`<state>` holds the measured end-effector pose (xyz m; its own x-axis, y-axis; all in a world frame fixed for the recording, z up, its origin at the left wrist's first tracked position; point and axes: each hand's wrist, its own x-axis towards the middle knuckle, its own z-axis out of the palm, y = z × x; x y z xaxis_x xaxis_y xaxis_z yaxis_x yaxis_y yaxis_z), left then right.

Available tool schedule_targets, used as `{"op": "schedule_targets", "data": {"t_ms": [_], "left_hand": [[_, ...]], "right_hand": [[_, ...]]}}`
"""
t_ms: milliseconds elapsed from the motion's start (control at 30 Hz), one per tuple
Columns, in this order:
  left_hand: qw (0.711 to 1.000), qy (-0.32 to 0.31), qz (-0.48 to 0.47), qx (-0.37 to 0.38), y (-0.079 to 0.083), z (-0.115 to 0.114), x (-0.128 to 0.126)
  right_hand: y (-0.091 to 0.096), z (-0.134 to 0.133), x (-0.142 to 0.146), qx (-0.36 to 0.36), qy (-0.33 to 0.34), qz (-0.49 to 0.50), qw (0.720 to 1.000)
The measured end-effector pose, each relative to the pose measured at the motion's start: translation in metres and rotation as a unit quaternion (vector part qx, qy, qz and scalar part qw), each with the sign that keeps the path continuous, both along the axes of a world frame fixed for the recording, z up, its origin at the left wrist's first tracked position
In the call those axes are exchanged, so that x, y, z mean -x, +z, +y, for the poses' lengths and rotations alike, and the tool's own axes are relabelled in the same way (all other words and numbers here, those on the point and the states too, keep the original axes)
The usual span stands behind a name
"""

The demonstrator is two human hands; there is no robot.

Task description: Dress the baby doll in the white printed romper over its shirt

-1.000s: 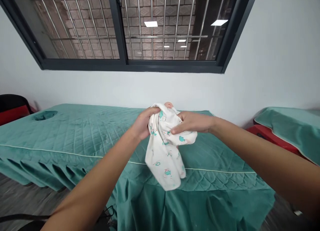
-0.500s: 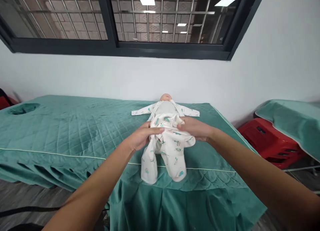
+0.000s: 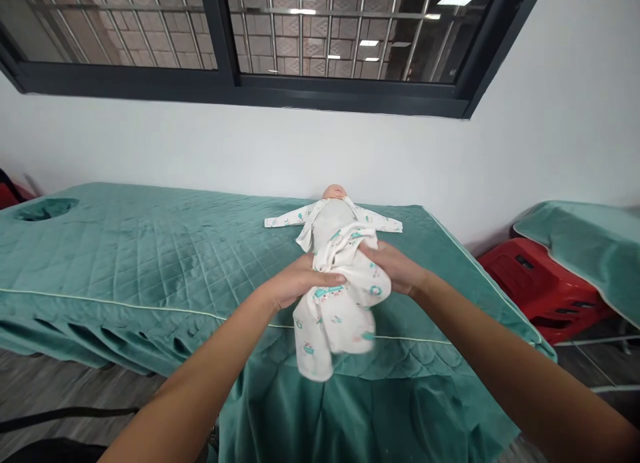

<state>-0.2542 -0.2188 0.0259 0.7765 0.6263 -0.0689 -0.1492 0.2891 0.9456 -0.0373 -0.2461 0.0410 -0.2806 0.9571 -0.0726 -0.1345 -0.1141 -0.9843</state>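
Note:
A baby doll (image 3: 334, 216) lies on its back on the green quilted bed, head toward the wall and arms spread. Its white printed top (image 3: 293, 218) hangs apart at the front over a pale torso. Bunched about its lower body are white baby pants (image 3: 345, 316) with small green and red prints, the legs hanging toward me. My left hand (image 3: 300, 279) grips the pants' left side, its thumb lying across the front. On the opposite side my right hand (image 3: 393, 264) is closed on the bunched cloth, its fingers partly hidden. The doll's legs are not visible.
The bed (image 3: 150, 249) has a face hole (image 3: 47, 209) at its left end. A red plastic stool (image 3: 540, 283) stands at the right beneath another green-covered surface (image 3: 590, 243). Behind the bed are a white wall and a dark-framed barred window (image 3: 345, 93).
The pants have twisted, and their hanging legs have swung slightly to the right. More of the doll's torso and the top's left flap show. Both hands keep hold of the cloth.

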Motion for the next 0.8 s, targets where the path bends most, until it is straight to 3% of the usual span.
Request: {"op": "schedule_targets", "data": {"t_ms": [67,133,200,267,333,433,533,600,667,800], "left_hand": [[0.999,0.036,-0.022,0.014,-0.001,0.001,0.0],[0.997,0.059,-0.043,0.032,-0.004,0.001,-0.004],[0.993,0.087,-0.065,0.054,-0.008,-0.002,-0.011],[0.989,0.108,-0.075,0.071,-0.009,-0.006,-0.019],[0.993,0.086,-0.045,0.063,-0.008,-0.012,-0.027],[1.0,0.004,0.03,0.004,-0.005,-0.02,-0.033],[0.999,0.021,0.041,-0.017,-0.006,-0.02,-0.033],[0.996,0.078,0.043,-0.03,-0.011,-0.013,-0.032],[0.981,0.126,0.1,-0.105,-0.018,-0.002,-0.033],[0.917,0.144,0.254,-0.271,-0.034,0.017,-0.042]], "right_hand": [[-0.007,-0.009,-0.003,0.023,0.09,-0.054,0.994],[-0.014,-0.015,-0.002,0.028,0.126,-0.087,0.988],[-0.018,-0.016,0.003,0.013,0.083,-0.076,0.994],[-0.018,-0.013,0.007,-0.013,-0.004,-0.019,1.0],[-0.013,-0.009,0.007,-0.029,-0.087,0.051,0.994],[-0.003,-0.008,0.002,-0.011,-0.121,0.127,0.984],[-0.003,-0.014,-0.008,0.01,-0.111,0.141,0.984],[-0.015,-0.021,-0.015,0.007,-0.126,0.127,0.984],[-0.034,-0.03,-0.019,0.03,-0.113,0.09,0.989],[-0.07,-0.048,-0.016,0.1,-0.016,-0.014,0.995]]}}
